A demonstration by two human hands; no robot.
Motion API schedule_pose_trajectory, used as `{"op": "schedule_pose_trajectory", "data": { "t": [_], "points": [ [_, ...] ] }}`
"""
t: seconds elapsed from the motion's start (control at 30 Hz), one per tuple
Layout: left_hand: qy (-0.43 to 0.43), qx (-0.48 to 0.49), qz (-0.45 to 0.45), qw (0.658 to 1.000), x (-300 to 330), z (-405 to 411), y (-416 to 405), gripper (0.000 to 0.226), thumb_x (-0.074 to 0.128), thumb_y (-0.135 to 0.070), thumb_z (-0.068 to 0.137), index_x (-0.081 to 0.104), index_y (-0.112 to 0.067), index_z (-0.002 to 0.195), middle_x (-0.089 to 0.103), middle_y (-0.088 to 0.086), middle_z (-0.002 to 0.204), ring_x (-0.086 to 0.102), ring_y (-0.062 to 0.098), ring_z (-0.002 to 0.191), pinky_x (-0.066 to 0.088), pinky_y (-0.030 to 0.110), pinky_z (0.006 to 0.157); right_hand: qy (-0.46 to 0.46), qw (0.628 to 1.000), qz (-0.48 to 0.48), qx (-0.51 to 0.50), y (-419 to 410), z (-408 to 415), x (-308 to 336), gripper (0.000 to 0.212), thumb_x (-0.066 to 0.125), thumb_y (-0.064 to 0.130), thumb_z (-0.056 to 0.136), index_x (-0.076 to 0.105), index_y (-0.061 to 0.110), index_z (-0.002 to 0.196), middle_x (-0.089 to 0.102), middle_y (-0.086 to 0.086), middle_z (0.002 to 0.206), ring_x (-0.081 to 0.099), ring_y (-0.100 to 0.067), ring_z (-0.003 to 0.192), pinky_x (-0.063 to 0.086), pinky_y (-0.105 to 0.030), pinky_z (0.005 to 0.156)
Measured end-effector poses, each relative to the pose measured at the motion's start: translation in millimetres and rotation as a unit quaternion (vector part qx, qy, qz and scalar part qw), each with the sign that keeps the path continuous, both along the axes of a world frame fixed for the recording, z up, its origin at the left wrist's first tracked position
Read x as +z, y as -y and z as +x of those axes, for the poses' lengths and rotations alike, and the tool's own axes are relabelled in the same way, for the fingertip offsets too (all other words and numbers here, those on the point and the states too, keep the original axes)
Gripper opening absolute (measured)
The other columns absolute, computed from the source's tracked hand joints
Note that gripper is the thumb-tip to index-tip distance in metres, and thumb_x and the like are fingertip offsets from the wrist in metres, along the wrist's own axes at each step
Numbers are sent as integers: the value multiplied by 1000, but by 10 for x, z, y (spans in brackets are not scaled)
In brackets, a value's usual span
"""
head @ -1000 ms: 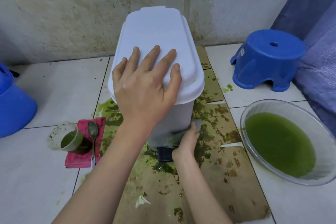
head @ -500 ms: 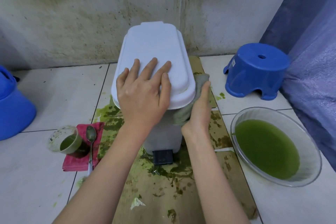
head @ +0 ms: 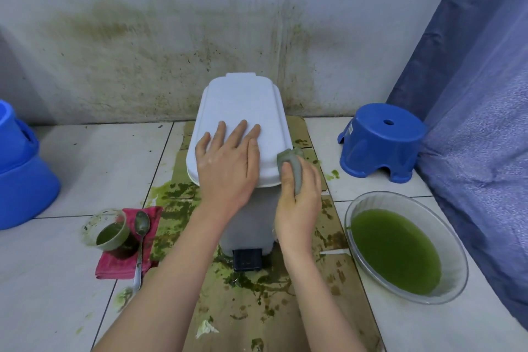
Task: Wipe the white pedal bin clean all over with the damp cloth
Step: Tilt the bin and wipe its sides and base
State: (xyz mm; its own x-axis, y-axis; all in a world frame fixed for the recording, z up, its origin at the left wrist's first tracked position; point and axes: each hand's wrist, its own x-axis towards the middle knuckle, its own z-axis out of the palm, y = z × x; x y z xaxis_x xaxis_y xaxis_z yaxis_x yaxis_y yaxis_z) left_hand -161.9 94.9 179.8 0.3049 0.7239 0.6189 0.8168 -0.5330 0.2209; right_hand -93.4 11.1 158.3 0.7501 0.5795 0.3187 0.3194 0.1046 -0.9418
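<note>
The white pedal bin [head: 243,106] stands on stained cardboard against the wall, lid down, its black pedal [head: 247,259] facing me. My left hand [head: 228,163] lies flat on the near part of the lid, fingers straight and spread. My right hand [head: 300,194] grips the grey damp cloth [head: 291,160] and holds it against the lid's right front corner and the bin's right side. Most of the cloth is hidden inside that hand.
Soiled cardboard [head: 265,308] covers the floor under and before the bin. A glass bowl of green liquid [head: 400,248] sits right. A blue stool [head: 381,141] stands behind it, a blue curtain [head: 480,123] beyond. A cup [head: 110,233], spoon [head: 140,240] and red cloth [head: 125,263] lie left; a blue bucket [head: 20,168] far left.
My right hand with the cloth rose from low on the bin's front near the pedal to the lid's right front corner. The left hand stayed on the lid. The camera pulled back.
</note>
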Motion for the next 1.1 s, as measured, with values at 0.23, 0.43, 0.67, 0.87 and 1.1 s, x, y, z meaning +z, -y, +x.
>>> {"op": "schedule_pose_trajectory", "data": {
  "t": [0.23,0.43,0.67,0.87,1.1],
  "points": [
    [-32,-32,-57,997,62,-64,16,59,11,-42,95,55,-31,131,54,-6,137,39,22,136,15,37,107,86,993,-57,63,205,-336,-9,45,42,41,91,59,17,125,33,4,143,33,-9,128,28,-14,99],
    [295,-139,-206,923,283,-325,269,47,29,-43,96,55,-22,129,56,-10,131,40,9,132,31,34,110,-16,998,6,63,280,-120,367,36,41,45,90,52,33,121,44,5,139,37,-3,130,33,-19,107],
    [236,-108,-193,946,309,-412,362,68,39,-62,89,31,-24,145,41,-7,144,31,12,135,30,35,109,-179,928,-53,323,-5,-155,957,61,12,67,84,19,46,142,33,15,148,31,-6,136,27,-26,111],
    [176,6,-151,973,171,-372,282,59,36,-37,99,17,-17,150,8,14,158,9,29,145,15,41,116,-153,975,-18,159,-31,13,912,53,21,51,98,24,32,147,37,13,147,33,2,131,24,-23,110],
    [176,-6,-138,975,95,-324,26,53,29,-42,97,44,-10,136,29,14,149,27,28,138,27,38,110,84,979,-102,154,-328,-134,567,46,22,39,102,26,28,147,33,11,150,23,-4,139,17,-31,117]
  ]
}}
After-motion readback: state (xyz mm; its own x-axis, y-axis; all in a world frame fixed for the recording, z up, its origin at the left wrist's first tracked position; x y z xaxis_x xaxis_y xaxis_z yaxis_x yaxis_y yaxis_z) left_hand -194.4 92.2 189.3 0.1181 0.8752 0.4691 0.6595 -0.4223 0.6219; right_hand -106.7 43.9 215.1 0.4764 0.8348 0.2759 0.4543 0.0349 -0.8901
